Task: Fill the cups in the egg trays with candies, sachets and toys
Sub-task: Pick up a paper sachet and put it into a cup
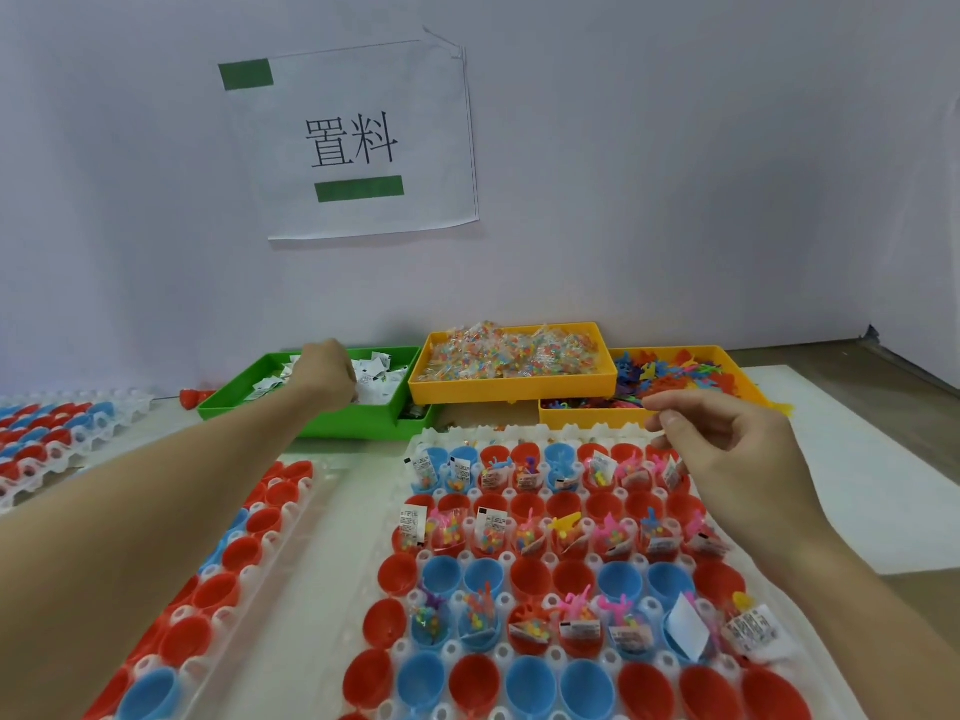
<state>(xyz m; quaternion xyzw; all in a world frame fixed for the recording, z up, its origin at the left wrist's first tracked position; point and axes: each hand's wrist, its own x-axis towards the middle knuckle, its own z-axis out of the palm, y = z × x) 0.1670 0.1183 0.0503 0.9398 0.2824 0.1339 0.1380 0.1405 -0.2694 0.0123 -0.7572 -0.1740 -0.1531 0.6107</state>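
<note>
The main egg tray (pixel 571 589) sits front and centre on the counter (pixel 857 485), a clear plastic grid packed with red and blue cups (pixel 441 574). It's filled in alternating rows: a row stuffed with little candy bags, white printed sachets and neon toy figures, then a row of bare cups, and so on. The nearest row at 6 o'clock is bare.

The right hand (pixel 727 449) hovers over the tray's far right corner, around 2 o'clock, fingers loosely curled with thumb and forefinger near each other; can't tell if it's pinching anything. The left hand (pixel 327 376) is out at 11 o'clock, down in the green bin (pixel 311 423) among the white sachets (pixel 376 379), fingers curled under, though whether it has got one I can't tell.

Next to that bin at 12 o'clock is a yellow bin of candy bags (pixel 511 356), and at 1 o'clock another yellow bin of colourful toys (pixel 675 376). A second tray (pixel 218 589) of unfilled cups lies at 8 o'clock, a third tray (pixel 57 433) further off at 10. A paper sign (pixel 353 142) with green tape hangs on the wall behind.
</note>
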